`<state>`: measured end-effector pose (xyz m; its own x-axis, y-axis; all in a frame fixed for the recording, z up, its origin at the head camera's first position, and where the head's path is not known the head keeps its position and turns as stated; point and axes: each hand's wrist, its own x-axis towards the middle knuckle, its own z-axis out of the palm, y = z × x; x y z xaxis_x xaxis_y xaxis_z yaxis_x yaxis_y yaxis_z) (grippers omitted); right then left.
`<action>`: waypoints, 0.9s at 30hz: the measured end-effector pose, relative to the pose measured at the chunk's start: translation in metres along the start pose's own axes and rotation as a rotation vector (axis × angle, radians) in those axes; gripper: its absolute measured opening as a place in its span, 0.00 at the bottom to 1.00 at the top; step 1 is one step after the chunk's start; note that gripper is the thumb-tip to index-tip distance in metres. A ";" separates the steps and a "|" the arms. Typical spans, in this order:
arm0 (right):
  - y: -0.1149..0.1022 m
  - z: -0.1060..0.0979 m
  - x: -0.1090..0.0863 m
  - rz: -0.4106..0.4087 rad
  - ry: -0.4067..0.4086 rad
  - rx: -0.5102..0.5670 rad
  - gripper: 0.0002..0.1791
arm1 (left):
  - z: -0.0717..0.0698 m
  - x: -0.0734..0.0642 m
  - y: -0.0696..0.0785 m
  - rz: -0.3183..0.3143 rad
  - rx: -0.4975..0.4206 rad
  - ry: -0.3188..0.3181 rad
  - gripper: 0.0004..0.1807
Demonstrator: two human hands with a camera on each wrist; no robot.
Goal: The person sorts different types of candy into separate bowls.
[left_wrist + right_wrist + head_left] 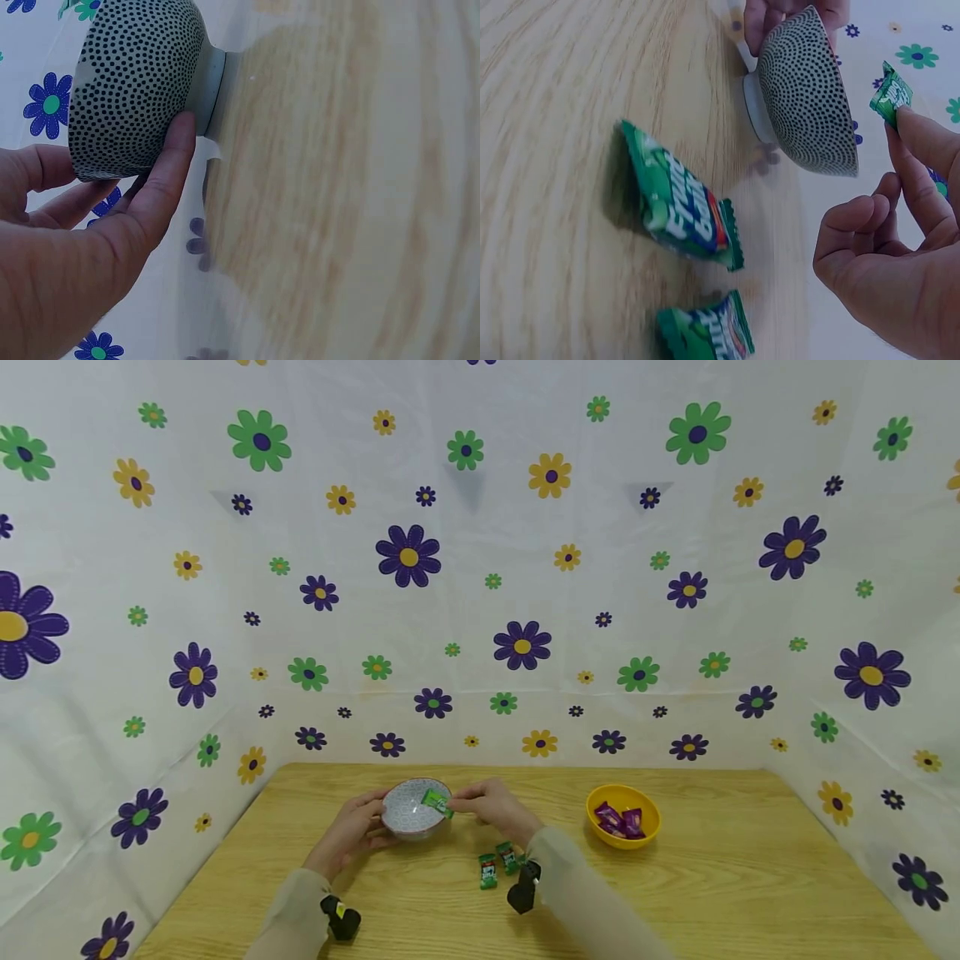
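Note:
A patterned bowl (407, 817) with a dotted outside (139, 82) stands on the wooden table, at left of centre. My left hand (351, 833) holds it by its left side, with a finger reaching down near the foot ring in the left wrist view. Between thumb and finger, my right hand (497, 807) pinches a green wrapped candy (892, 95) over the bowl's right side. Two more green wrapped candies lie on the table below the right hand: one candy (488, 871) nearer me and another candy (507, 857) partly beside the right wrist.
To the right, a yellow bowl (651, 827) holds several purple wrapped candies (632, 821). The wooden table (735, 877) runs back to a white flowered cloth (465, 568), which also rises at both sides. Each wrist wears a black camera (522, 893).

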<state>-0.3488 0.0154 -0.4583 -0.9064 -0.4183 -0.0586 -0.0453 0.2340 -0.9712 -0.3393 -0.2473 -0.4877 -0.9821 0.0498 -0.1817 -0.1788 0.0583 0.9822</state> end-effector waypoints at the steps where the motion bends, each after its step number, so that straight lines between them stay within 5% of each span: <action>1: 0.000 0.002 0.001 0.001 0.003 0.005 0.15 | 0.000 0.000 0.000 -0.001 -0.002 0.001 0.27; 14: 0.001 0.015 0.007 0.034 0.043 0.054 0.18 | 0.003 -0.001 0.001 0.022 0.005 -0.017 0.27; 27: 0.008 -0.002 0.003 -0.001 -0.102 0.106 0.20 | 0.000 0.000 -0.001 0.034 0.040 -0.005 0.27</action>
<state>-0.3527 0.0176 -0.4657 -0.8590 -0.5064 -0.0757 0.0036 0.1420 -0.9899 -0.3390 -0.2474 -0.4885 -0.9872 0.0578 -0.1483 -0.1424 0.0962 0.9851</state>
